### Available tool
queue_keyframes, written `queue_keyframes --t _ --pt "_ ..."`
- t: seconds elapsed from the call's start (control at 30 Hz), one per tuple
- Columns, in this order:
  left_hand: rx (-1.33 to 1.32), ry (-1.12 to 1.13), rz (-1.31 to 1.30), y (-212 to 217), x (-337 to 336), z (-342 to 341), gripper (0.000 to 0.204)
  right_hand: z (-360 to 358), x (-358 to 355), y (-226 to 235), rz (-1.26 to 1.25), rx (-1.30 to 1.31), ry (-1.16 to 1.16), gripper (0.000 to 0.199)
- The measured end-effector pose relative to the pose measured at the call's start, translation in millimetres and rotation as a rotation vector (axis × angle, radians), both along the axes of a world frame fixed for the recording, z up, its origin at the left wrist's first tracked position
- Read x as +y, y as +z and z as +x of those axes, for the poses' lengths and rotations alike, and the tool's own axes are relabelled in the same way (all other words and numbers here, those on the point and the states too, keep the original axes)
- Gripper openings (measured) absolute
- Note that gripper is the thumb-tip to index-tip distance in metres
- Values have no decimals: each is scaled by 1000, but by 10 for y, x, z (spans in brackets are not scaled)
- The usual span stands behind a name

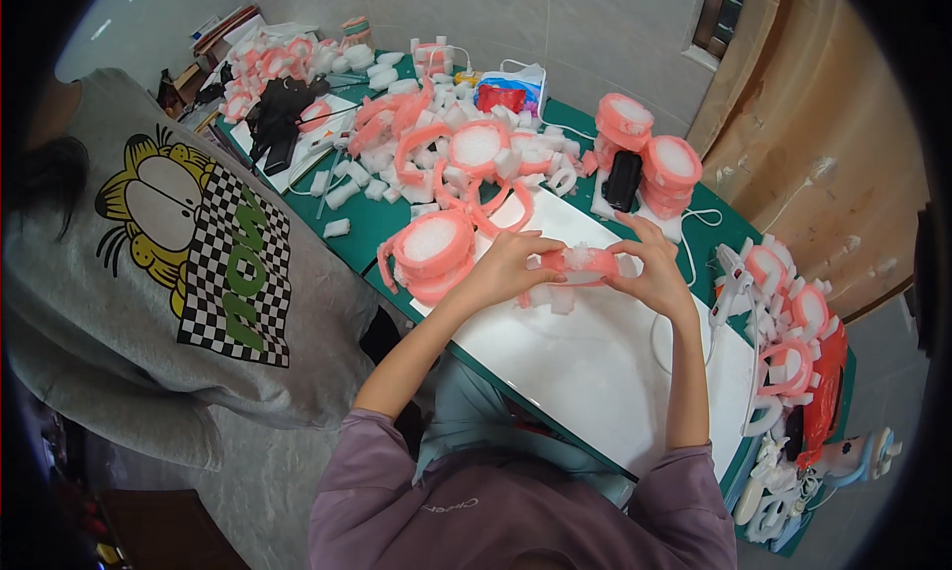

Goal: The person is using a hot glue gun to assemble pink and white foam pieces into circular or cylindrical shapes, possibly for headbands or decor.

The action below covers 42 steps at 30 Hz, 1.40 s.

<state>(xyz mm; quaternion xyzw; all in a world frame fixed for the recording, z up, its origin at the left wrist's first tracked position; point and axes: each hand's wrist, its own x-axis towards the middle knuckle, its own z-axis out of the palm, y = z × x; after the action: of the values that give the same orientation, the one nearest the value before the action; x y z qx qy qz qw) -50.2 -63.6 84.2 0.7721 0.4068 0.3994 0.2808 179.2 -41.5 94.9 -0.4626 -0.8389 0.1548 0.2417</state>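
Note:
Between my two hands, above a white board (585, 372), is a small pink-and-white foam piece (583, 261) with white foam blocks on it. My left hand (513, 266) grips its left end with thumb and fingers. My right hand (653, 273) pinches the right end, with one finger raised. A white foam block (562, 300) hangs at its lower side. Just left of my left hand stands a stack of round pink-rimmed foam discs with white tops (433, 243). Pink foam rings (501, 208) lie behind my hands.
A green table (565, 124) carries heaps of white foam blocks (387, 79) and pink foam strips (392, 114). At the back right are stacked foam discs (672, 162) and a black object (623, 180). A white glue gun (732, 278) with a cord lies right. A person in grey (129, 263) stands left.

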Motion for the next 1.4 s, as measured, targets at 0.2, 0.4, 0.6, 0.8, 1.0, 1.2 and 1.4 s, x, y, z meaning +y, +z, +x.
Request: queue_keyframes --t 0.2,0.4,0.6,0.8,1.0,1.2,1.4 --pt "-145 170 88 217 39 -251 27 79 -8 -58 -1 33 30 27" --pt "-89 843 397 54 607 -1888 22 225 -13 46 -4 -36 -28 28" --pt "489 1212 132 -736 961 -2931 30 296 7 57 -88 -54 -45 30" --pt "697 1196 -36 -1144 884 -2982 35 435 -27 53 -108 -62 -78 31" --pt "775 1302 55 -794 959 -3151 30 438 46 -34 -92 -39 -58 32" --pt "266 674 603 661 309 -884 46 458 125 -68 -78 -48 -65 35" --pt "266 112 339 503 -211 402 44 487 91 -59 -79 -39 -97 33"
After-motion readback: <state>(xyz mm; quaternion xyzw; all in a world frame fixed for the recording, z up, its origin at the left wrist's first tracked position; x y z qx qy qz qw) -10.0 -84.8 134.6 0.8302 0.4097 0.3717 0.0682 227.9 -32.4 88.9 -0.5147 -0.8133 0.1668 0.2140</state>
